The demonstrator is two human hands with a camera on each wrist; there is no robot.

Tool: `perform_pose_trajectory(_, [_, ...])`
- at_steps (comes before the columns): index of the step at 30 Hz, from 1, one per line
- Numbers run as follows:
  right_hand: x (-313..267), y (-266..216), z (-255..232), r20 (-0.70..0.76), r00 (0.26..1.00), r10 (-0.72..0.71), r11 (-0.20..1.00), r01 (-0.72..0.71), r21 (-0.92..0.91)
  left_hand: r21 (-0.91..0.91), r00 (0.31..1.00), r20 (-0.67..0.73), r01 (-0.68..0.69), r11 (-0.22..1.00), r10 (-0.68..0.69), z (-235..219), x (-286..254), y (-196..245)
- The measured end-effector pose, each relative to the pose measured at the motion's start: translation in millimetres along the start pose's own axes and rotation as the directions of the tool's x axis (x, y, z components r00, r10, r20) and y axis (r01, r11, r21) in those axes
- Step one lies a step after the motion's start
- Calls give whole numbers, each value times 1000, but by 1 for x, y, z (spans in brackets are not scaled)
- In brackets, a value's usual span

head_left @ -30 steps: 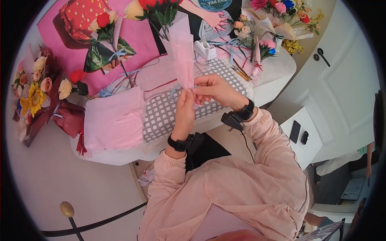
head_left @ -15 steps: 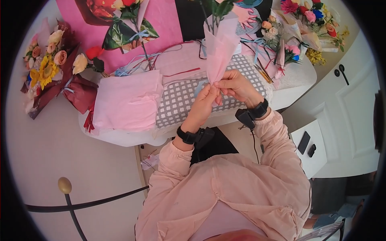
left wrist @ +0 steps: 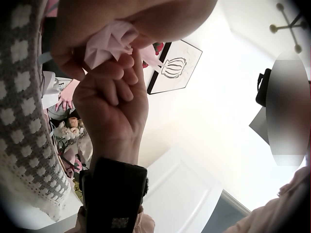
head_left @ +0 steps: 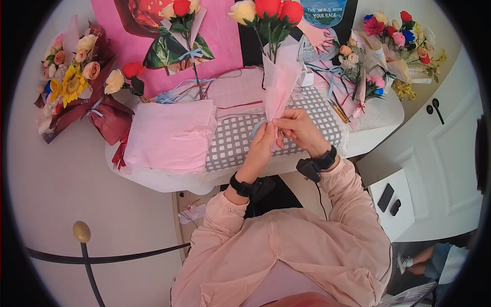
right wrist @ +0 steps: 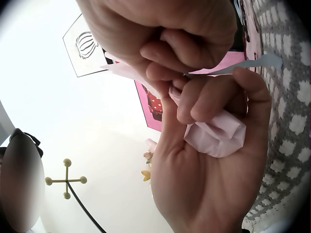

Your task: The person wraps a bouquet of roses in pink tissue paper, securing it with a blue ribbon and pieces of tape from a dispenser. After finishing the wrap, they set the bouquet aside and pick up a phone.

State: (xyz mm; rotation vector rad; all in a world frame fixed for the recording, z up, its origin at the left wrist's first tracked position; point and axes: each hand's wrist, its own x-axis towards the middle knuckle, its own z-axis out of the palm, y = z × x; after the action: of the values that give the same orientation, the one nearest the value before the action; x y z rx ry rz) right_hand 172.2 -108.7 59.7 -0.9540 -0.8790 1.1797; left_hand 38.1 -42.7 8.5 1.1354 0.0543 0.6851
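A small bouquet of red and cream artificial roses [head_left: 273, 10] stands upright in pink wrapping paper [head_left: 280, 84]. My left hand [head_left: 260, 146] grips the paper's gathered neck, and the crumpled paper tail [right wrist: 218, 136] shows against its palm in the right wrist view. At the same neck, my right hand [head_left: 304, 130] has its thumb and fingertips pinched together, touching the left fingers. A light blue ribbon [right wrist: 265, 61] comes out from between the hands, its free end pointing toward the checked cloth; the fingers hide the rest of it.
Folded pink paper [head_left: 171, 135] lies left of the grey-and-white checked cloth [head_left: 232, 140]. Loose ribbons and a single wrapped rose stem [head_left: 197, 77] lie behind. Finished bouquets flank the table, one in dark red wrap [head_left: 107, 120]. Pencils [head_left: 338, 110] lie at right.
The head view has shifted, bringing the rose heads back into sight. Both hands stay together at the paper's neck, with small finger movements of the right hand.
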Motion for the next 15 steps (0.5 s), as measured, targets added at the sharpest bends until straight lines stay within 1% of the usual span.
perform_pose_trajectory(1, [0, 2, 1, -15, 1000, -18, 1000, 17, -10, 0, 1000, 3, -1, 1000, 1, -1, 0, 1])
perform_pose_trajectory(2, [0, 3, 1, -30, 999, -35, 999, 35, -19, -10, 997, -70, -29, 1000, 29, 1, 0, 0])
perform_pose_trajectory(4, [0, 4, 3, -71, 996, -46, 997, 42, -63, -26, 973, -217, -88, 996, 80, 20, -1, 16])
perform_pose_trajectory(6, [-4, 2, 4, -125, 992, -31, 992, 16, -125, -5, 957, -269, -116, 993, 111, 10, -2, 11])
perform_pose_trajectory(10, [-8, 9, 2, -138, 990, -6, 993, -10, -114, 34, 899, -419, -125, 992, 128, 6, -5, 5])
perform_pose_trajectory(13, [-10, 17, -1, -159, 986, 46, 990, -66, -124, 155, 889, -447, -33, 987, 100, -5, -10, 0])
perform_pose_trajectory(15, [-11, 24, -4, -167, 982, 84, 988, -104, -112, 265, 880, -446, -44, 963, 163, -3, -12, 4])
